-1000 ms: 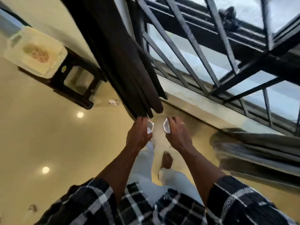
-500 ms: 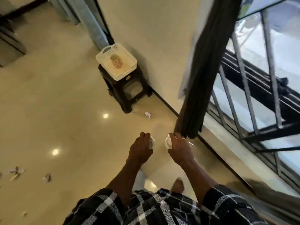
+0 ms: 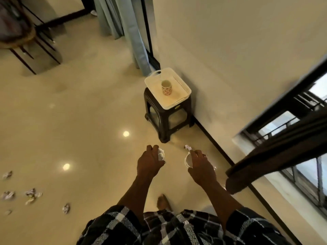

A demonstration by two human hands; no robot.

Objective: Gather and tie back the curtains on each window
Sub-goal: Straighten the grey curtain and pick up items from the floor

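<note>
My left hand (image 3: 150, 162) grips a small white round piece (image 3: 161, 154), and my right hand (image 3: 200, 167) grips a matching white round piece (image 3: 188, 160). The two pieces are apart, held out over the floor. A dark brown curtain (image 3: 276, 149) hangs gathered at the right, beside the barred window (image 3: 304, 167), clear of both hands. A pale blue curtain (image 3: 131, 30) hangs at the far doorway.
A dark stool (image 3: 166, 119) by the wall carries a white tray (image 3: 184, 85) with a patterned cup (image 3: 166, 88). Crumpled paper scraps (image 3: 31, 193) lie on the glossy floor at left; another scrap (image 3: 188, 147) lies near my right hand. A chair (image 3: 23, 38) stands far left.
The view has swung left, away from the window and dark curtain, toward the stool and room. Both hands keep their hold on the white pieces and have spread slightly apart.
</note>
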